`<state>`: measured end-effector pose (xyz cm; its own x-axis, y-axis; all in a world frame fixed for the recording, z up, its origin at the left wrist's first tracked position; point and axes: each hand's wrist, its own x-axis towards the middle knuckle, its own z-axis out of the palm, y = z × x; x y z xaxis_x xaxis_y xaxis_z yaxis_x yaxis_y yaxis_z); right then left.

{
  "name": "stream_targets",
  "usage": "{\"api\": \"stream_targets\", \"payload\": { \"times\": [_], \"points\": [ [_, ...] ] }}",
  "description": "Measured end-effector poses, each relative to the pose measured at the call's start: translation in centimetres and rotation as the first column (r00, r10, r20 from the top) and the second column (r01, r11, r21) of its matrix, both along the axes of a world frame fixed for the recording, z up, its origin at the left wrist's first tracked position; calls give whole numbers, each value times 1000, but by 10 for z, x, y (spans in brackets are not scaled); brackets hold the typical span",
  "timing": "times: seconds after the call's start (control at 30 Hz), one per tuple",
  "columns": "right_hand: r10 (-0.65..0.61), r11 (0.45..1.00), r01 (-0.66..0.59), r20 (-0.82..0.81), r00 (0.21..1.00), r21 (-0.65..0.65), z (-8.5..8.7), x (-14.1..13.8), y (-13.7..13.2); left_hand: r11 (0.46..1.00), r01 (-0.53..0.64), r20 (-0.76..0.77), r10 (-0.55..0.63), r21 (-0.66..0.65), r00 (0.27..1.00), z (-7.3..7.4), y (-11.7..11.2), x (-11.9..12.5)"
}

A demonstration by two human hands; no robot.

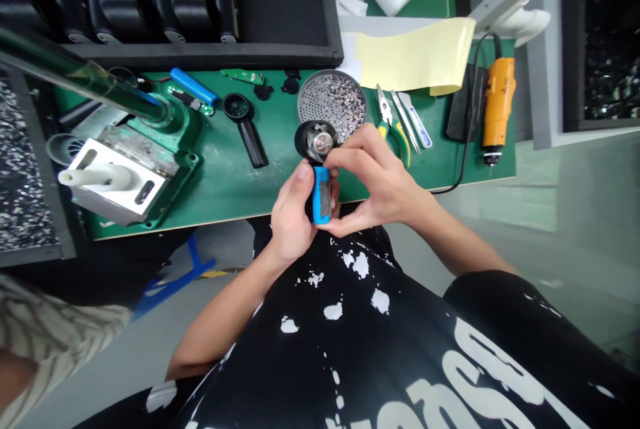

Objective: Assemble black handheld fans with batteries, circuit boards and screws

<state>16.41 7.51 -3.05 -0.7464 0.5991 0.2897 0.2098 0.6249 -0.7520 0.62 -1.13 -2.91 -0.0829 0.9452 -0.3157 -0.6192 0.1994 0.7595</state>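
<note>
A small device with a round black head [317, 139] and a blue handle [321, 195] sits between both hands, just above the near edge of the green bench [225, 175]. My left hand [293, 212] wraps round the blue handle from the left, thumb lying along it. My right hand [377, 179] closes on the same device from the right, fingertips pressing where head and handle meet. The head's open face shows a shiny metal part inside.
On the bench lie a black head-and-handle piece [245, 125], a blue handle shell [194, 87], a round tray of small metal parts [333, 97], pliers and tweezers [400, 123], an orange power tool [497, 109], yellow sheet [415, 55] and a green press [130, 162]. Another person's sleeve [45, 329] shows at lower left.
</note>
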Motion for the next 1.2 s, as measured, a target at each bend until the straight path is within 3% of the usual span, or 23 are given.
{"api": "stream_targets", "payload": {
  "times": [0.13, 0.27, 0.33, 0.6, 0.97, 1.2],
  "points": [
    [-96, 981, 68, -154, 983, -181, -6, -10, -13, 998, -66, 7, 66, 23, 998, 5, 4, -3],
    [-157, 850, -2, -256, 954, -527, -14, -30, -30, 993, -94, -69, 99, 76, 993, 7, 2, -3],
    [-143, 806, -18, -223, 964, -592, -17, -37, -36, 993, -73, -145, 86, 94, 986, 8, -1, -2],
    [-130, 898, 70, -110, 985, -434, -22, -31, -47, 977, -176, -358, 208, 119, 910, 8, -12, 3],
    [-149, 907, 124, -31, 988, -402, -23, -33, -52, 970, -166, -522, 235, 175, 820, -1, -13, 0],
    [-141, 869, 97, -56, 988, -485, -30, -29, -50, 978, -156, -455, 202, 136, 868, -2, -13, 7]
  ]
}}
